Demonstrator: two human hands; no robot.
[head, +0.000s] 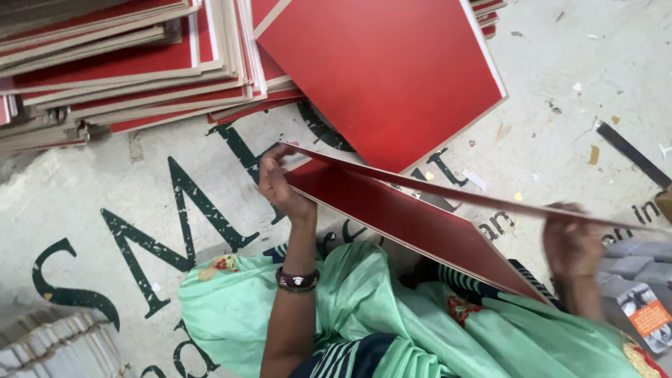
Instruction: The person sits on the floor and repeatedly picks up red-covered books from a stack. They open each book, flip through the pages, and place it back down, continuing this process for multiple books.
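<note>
**Two red boards, one in each hand**

Two boards are up off the floor right now. My left hand [280,183] has its fingers curled round the far end of the lower red board [413,227], which slopes down toward my lap at about 5 o'clock, so the red face is turned up where I can see it. My right hand [574,245] is out at 3 o'clock under the thin upper board [490,199]; it's blurred, so I can't tell how tight those fingers are closed, only that they're against the edge. Holding them by opposite ends looks like it keeps the two apart, fanned open from the left hand.

Another big red board [381,70] lies flat at 12 o'clock, leaning on the messy stack of boards [119,70] at 10 o'clock. All of it sits on a printed floor sheet [91,210]. No bins or boxes holding anything that I can see, just a pale pile of sheets [56,350] at 8 o'clock.
</note>
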